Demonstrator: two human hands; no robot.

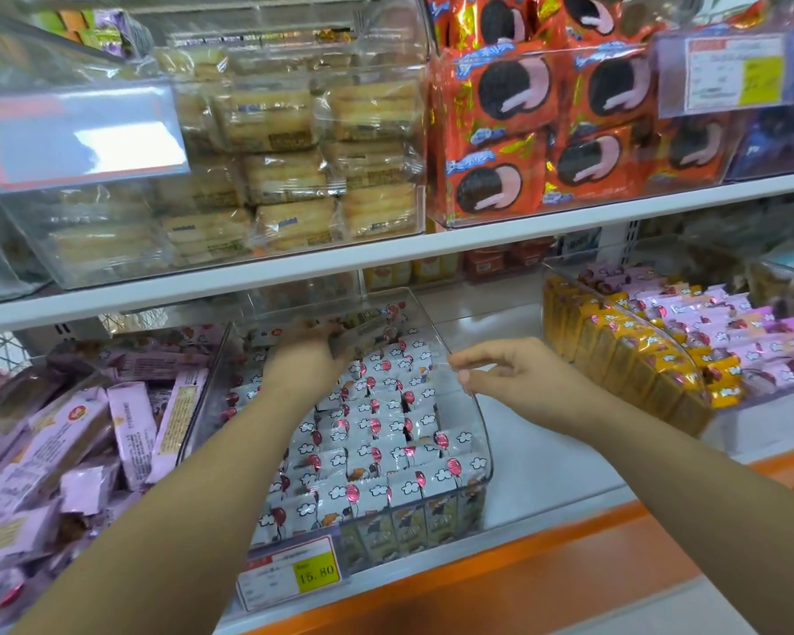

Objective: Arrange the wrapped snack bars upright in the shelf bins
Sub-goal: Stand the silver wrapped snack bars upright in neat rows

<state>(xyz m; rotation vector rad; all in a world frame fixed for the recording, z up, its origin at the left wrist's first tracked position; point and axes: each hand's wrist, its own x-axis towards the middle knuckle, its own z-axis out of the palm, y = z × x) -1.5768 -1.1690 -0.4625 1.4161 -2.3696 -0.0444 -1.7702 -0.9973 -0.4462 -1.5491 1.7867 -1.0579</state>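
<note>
Forearms [193, 497] over price tag [289, 575]: L hand [303, 359] grips bars [363, 334] at far end of bin [482, 433], so seat them upright, snug; R hand [500, 373] at right rim, can't tell if pinching.

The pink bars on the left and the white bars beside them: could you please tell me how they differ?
The white bars stand upright in tidy rows; the pink bars lie jumbled. The white bars show red balloons and clouds; the pink bars do not. Both are wrapped.
</note>
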